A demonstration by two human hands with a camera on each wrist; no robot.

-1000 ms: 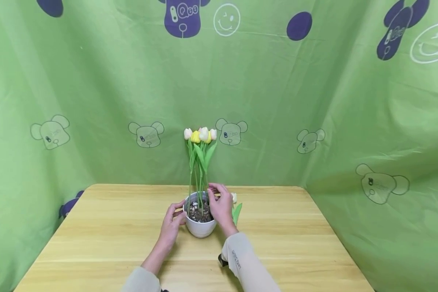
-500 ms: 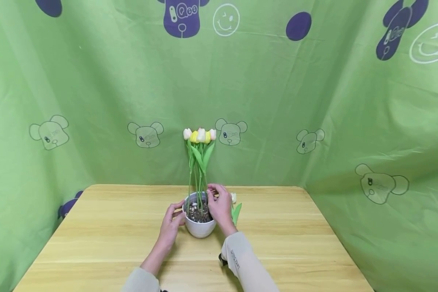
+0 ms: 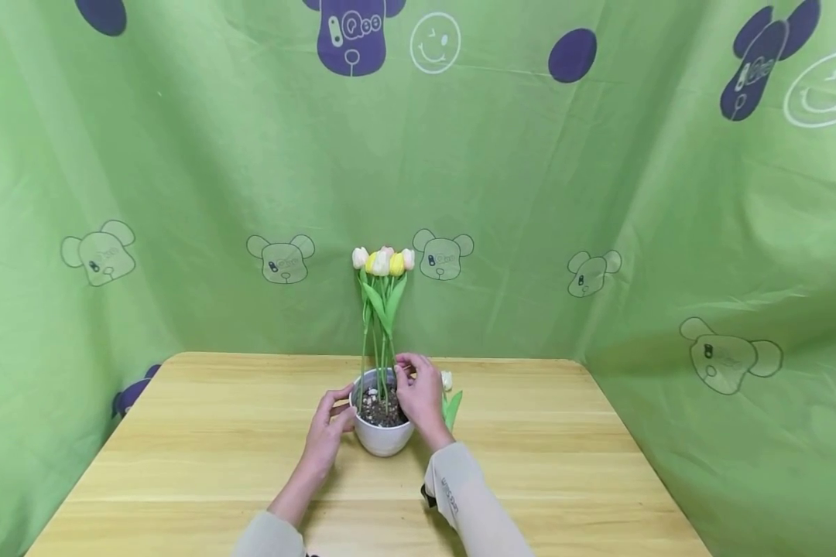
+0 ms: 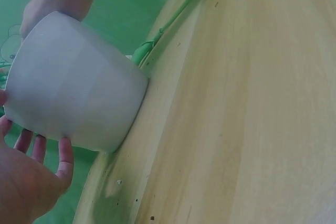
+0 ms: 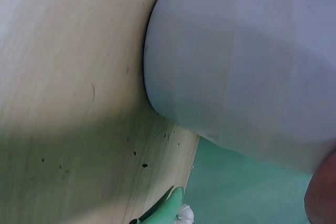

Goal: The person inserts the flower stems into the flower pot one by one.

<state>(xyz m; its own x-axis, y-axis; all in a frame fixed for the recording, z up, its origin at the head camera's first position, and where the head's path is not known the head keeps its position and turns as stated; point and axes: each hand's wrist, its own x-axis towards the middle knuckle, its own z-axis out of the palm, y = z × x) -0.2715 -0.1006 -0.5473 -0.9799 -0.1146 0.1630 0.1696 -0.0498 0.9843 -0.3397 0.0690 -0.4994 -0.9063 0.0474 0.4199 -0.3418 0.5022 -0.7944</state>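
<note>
A white flower pot filled with dark, pebbly soil stands upright on the table. Several artificial tulips, white, yellow and pale pink, rise from it on thin green stems. My left hand holds the pot's left side, thumb near the rim; in the left wrist view its fingertips touch the pot wall. At the right rim, the thumb and index finger of my right hand pinch a tulip stem low down, just above the soil. In the right wrist view the pot hides most of that hand.
Another white tulip with a green leaf lies on the table to the right of the pot, partly behind my right hand. Small dark crumbs dot the wooden table. A green printed curtain encloses the back and sides.
The front white tulip head and its leaf have shifted slightly left within the bunch. Both hands keep their places at the pot; the head view has tilted a little.
</note>
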